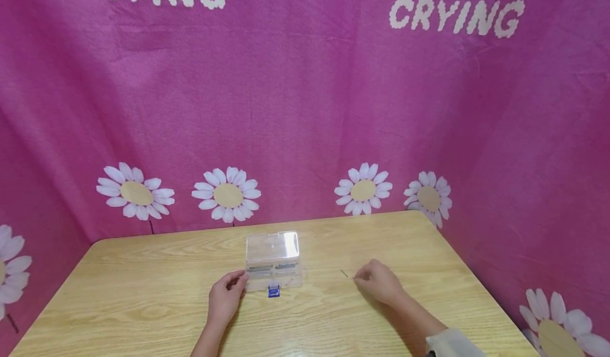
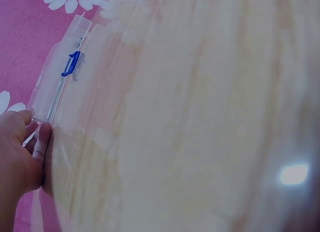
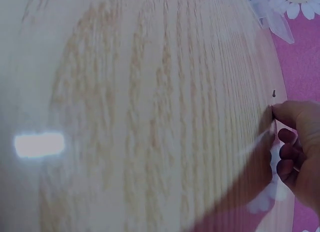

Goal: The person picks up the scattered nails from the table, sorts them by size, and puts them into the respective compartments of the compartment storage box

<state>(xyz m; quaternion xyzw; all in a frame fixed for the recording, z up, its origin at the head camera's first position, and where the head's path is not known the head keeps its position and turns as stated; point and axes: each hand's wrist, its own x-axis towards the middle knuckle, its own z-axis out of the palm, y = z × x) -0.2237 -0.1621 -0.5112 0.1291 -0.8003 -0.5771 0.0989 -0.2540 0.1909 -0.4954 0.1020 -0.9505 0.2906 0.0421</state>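
Note:
A clear plastic box [image 1: 274, 259] stands on the table with its lid raised and a blue latch [image 1: 274, 291] at its front. Thin grey metal pieces [image 1: 259, 268] lie in its compartments. My left hand [image 1: 225, 299] holds the box's left end between thumb and fingers. Out to the right, my right hand [image 1: 379, 283] is low over the tabletop, its thumb and forefinger pinching a tiny dark thin piece [image 3: 273, 112], mostly hidden by the fingertips. Just beyond those fingertips lies another thin dark piece [image 1: 344, 273], like a small nail; its exact kind is too small to tell.
The wood-grain table [image 1: 157, 293] has rounded far corners. A pink curtain [image 1: 295, 108] printed with daisies and white lettering hangs behind it and along both sides. Glare from a light shows on the glossy tabletop in both wrist views.

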